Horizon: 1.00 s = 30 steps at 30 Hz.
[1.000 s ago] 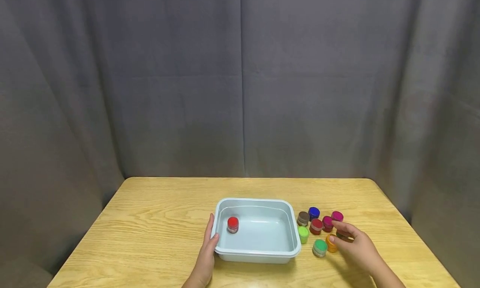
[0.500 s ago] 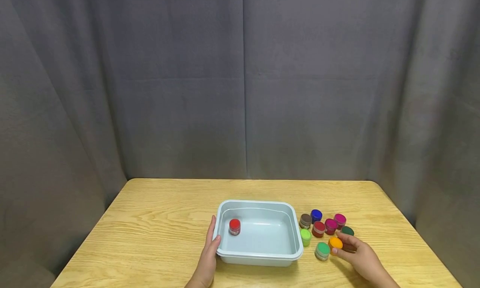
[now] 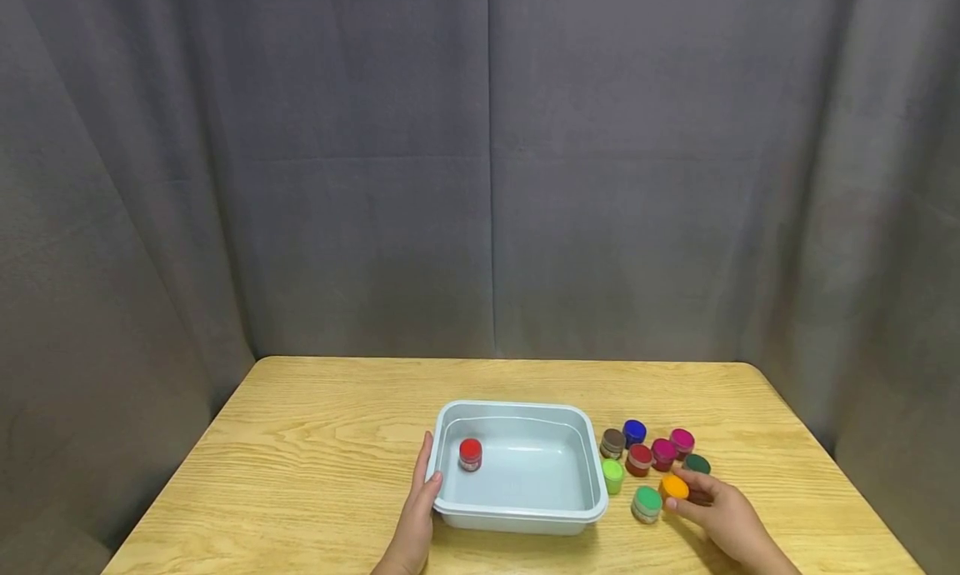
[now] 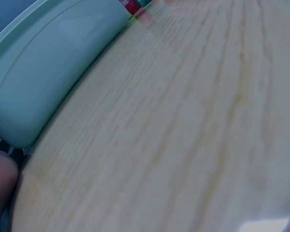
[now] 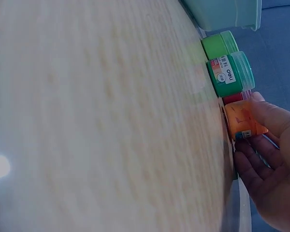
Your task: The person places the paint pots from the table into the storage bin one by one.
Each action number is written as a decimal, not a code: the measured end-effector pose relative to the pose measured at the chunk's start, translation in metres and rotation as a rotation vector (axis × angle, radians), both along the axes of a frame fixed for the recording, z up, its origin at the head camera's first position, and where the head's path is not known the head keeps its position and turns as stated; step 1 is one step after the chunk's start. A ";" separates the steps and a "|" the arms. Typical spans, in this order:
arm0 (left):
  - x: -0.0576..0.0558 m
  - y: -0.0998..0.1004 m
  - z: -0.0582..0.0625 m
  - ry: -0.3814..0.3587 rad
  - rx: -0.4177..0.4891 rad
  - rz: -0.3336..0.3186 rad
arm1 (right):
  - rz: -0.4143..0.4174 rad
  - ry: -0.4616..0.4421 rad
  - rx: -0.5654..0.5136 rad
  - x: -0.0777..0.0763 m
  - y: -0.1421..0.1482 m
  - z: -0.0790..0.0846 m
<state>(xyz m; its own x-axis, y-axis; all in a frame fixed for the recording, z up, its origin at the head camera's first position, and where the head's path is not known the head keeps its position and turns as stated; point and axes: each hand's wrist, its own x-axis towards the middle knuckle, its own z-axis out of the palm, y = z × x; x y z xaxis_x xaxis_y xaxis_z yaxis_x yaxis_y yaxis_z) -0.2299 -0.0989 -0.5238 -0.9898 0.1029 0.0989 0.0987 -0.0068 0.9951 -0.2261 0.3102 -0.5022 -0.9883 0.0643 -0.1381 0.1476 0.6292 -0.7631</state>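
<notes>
One orange jar [image 5: 238,119] stands at the bench [image 3: 337,450], just beside the green jar [image 3: 647,505], pinched between thumb and fingers of the right hand [image 3: 726,512]. It looks light and stiff, perhaps slippery; gripping below the lid [image 3: 675,486] seems surest. Left hand [image 3: 414,521]: fingers straight along the tray [image 3: 517,514].

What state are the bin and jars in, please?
Bin: uncovered, held by left hand
Bright red jar: closed, inside bin
Orange jar: closed, in right hand
Green jar: upright, closed
Lime jar: upright, closed
Brown jar: upright, closed
Blue jar: upright, closed
Dark red jar: upright, closed
Both magenta jars: upright, closed
Dark green jar: upright, closed
</notes>
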 end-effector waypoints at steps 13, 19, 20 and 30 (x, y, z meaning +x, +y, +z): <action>0.000 0.000 0.002 -0.009 -0.007 -0.005 | 0.007 0.076 0.013 0.004 -0.001 0.018; 0.000 0.000 0.002 -0.009 -0.013 -0.004 | -0.008 0.081 -0.006 0.004 -0.006 0.031; 0.000 0.000 0.002 -0.009 -0.015 -0.003 | -0.006 0.083 -0.010 0.004 -0.008 0.033; 0.002 0.000 0.003 -0.026 -0.026 0.000 | 0.055 0.109 -0.131 0.000 -0.027 0.052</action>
<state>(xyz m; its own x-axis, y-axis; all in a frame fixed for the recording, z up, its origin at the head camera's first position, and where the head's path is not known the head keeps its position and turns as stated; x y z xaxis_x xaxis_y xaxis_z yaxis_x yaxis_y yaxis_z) -0.2281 -0.0985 -0.5207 -0.9919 0.1054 0.0705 0.0728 0.0187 0.9972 -0.2256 0.2833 -0.4505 -0.9994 -0.0014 -0.0341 0.0282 0.5283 -0.8486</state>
